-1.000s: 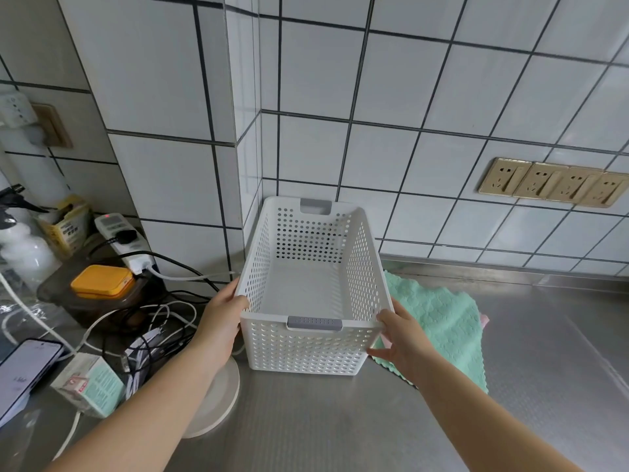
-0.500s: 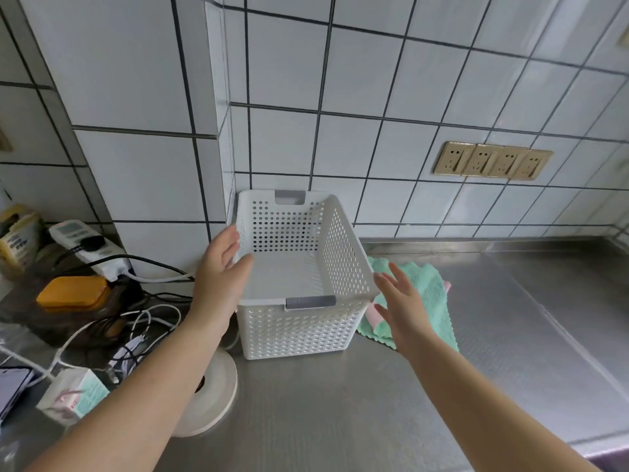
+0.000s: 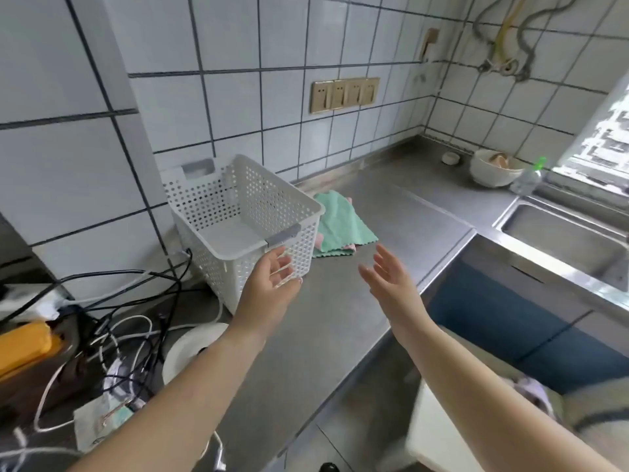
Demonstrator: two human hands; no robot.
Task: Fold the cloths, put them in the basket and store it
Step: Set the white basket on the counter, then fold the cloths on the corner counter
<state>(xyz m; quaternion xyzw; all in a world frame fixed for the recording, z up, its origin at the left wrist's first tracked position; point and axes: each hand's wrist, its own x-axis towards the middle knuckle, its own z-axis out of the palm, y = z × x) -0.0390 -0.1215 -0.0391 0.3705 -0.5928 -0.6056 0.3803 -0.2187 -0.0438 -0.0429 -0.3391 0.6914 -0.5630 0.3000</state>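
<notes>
Basket (image 3: 238,216) upright, long axis running from wall toward camera; left hand (image 3: 272,284), right hand (image 3: 388,281) spread, empty

Basket (image 3: 238,212) hides the left part of the cloths (image 3: 340,223); pink one barely shows under the green. Sink (image 3: 561,240) cut off at right edge. Bowl (image 3: 490,172) contents too blurred to tell.

White tiled walls (image 3: 238,97) — steel counter (image 3: 340,318), bright window (image 3: 606,137).
</notes>
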